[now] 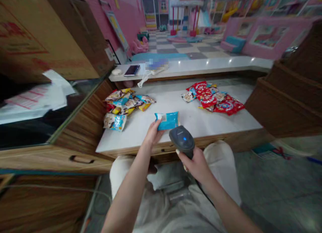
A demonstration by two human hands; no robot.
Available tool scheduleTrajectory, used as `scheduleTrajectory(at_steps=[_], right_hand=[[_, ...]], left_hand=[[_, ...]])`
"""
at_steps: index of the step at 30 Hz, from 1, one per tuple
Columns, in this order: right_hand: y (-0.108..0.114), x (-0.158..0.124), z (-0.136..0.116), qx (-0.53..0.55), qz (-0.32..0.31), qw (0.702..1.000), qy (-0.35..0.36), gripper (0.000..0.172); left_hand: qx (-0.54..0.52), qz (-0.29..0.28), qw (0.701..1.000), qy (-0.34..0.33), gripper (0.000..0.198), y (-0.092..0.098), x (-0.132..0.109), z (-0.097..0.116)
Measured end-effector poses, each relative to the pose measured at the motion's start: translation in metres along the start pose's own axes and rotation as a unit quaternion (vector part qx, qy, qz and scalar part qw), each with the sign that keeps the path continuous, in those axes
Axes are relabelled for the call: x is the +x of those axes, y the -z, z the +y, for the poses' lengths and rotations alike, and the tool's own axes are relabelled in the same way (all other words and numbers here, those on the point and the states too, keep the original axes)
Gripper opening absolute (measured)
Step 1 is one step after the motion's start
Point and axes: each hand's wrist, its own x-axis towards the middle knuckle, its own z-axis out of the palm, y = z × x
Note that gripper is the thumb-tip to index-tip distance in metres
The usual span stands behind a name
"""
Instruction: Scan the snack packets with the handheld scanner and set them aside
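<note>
Right hand [195,163]'s got its fingers wrapped round the grip of a dark handheld scanner [181,139], blue light on. Left hand [153,133] is pinching the near left end of a blue packet [169,121] over the white counter [141,130]. From that packet: mixed snack bags [128,103] at 10 o'clock, mostly red ones [207,97] at 2, phone [132,70] further off at 11.
</note>
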Motion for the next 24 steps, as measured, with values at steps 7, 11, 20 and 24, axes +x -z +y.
scheduleTrajectory(at_steps=[7, 11, 20, 24], right_hand=[[0.001, 0.000, -0.004, -0.013, 0.030, 0.998, 0.058, 0.024], [0.002, -0.003, -0.002, 0.001, 0.008, 0.999, 0.045, 0.027], [0.003, -0.006, 0.002, 0.022, 0.008, 1.000, 0.019, 0.027], [0.007, -0.009, 0.008, 0.020, 0.010, 1.000, 0.006, 0.028]], left_hand=[[0.004, -0.019, 1.000, -0.006, 0.027, 0.006, 0.008, -0.007], [0.000, -0.029, 1.000, -0.002, 0.029, 0.007, 0.009, -0.008], [-0.006, -0.015, 1.000, 0.000, 0.033, 0.003, 0.003, -0.002], [-0.012, 0.020, 1.000, -0.012, 0.038, -0.001, 0.001, 0.000]])
